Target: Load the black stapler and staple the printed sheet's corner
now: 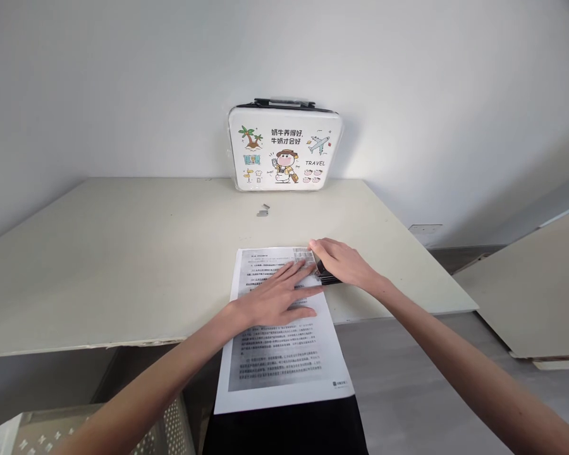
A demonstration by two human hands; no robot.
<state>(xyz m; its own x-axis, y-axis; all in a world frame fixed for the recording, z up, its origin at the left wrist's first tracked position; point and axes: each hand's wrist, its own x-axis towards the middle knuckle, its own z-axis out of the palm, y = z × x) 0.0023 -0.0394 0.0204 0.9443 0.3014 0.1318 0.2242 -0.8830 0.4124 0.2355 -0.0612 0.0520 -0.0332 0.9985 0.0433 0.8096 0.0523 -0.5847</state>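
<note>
Printed paper sheets (275,370) lie partly on the table and hang over its front edge toward me. My left hand (279,294) rests flat on the print with its fingers spread, pointing right. At the right edge of the paper, my right hand (346,262) is closed over a black stapler (328,277). Only the stapler's lower side shows under the palm; its front end meets the paper close to my left fingertips. Whether its jaws are pressed together is hidden.
A white cartoon-printed case (287,148) stands upright against the wall at the back of the pale table (123,253). Small grey staple strips (263,212) lie in front of it. A perforated white bin (165,423) is at the lower left; a pale panel (535,284) stands at right.
</note>
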